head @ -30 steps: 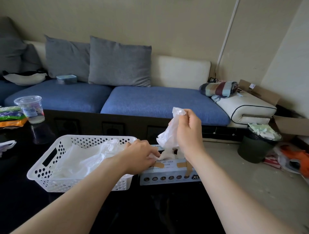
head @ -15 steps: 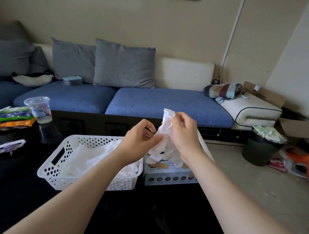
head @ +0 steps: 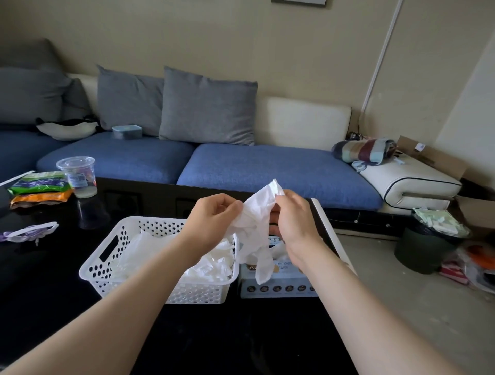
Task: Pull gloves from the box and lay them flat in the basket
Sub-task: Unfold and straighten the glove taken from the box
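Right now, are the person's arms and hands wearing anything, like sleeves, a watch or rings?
No. The left forearm and right forearm are bare right to the picture's edge, no sleeve in sight. Neither wrist shows a watch or bracelet. The left hand and right hand are bare too, with no rings that I can see.

box [head: 289, 284] opening hidden behind glove [head: 254, 222], print unreadable; wall frame [head: 298, 2] cropped

Beige wall [head: 294, 53], blue sofa [head: 267, 171] with grey cushions [head: 209, 107], glossy black table [head: 40, 281] in front, bare concrete floor [head: 401, 299], dark bin [head: 426, 251] at right. Soft daylight.
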`<action>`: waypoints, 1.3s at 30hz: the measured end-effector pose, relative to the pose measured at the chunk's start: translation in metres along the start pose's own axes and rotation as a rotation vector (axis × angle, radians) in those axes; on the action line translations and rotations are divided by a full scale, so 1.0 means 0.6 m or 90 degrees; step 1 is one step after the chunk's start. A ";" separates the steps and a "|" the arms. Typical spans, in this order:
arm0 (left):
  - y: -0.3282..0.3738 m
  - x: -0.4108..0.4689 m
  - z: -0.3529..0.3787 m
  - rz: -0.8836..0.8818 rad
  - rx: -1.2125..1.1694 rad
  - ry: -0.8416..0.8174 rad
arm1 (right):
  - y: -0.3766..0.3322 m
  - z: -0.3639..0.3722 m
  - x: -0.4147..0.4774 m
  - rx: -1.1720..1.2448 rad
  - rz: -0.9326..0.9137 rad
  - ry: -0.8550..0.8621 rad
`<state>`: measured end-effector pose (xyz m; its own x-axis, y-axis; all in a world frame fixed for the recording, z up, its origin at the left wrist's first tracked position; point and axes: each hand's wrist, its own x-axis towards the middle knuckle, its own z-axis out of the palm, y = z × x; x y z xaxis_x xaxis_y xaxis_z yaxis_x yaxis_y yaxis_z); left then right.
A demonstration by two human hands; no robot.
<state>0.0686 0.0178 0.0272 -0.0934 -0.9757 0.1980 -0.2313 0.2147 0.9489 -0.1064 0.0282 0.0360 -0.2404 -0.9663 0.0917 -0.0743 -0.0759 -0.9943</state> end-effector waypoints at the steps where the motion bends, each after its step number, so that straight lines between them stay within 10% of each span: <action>1: 0.000 0.000 -0.001 0.002 -0.003 -0.003 | -0.002 -0.001 0.001 0.036 0.031 -0.022; 25: -0.005 -0.008 -0.036 0.015 -0.006 -0.117 | -0.007 0.001 -0.004 -0.068 -0.065 -0.070; 39: -0.003 0.006 -0.027 0.005 -0.057 0.104 | -0.004 -0.023 -0.009 -0.072 0.009 -0.227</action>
<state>0.0843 0.0131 0.0300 0.0652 -0.9697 0.2354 -0.1434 0.2243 0.9639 -0.1183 0.0368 0.0385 0.1093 -0.9934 0.0339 -0.1852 -0.0539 -0.9812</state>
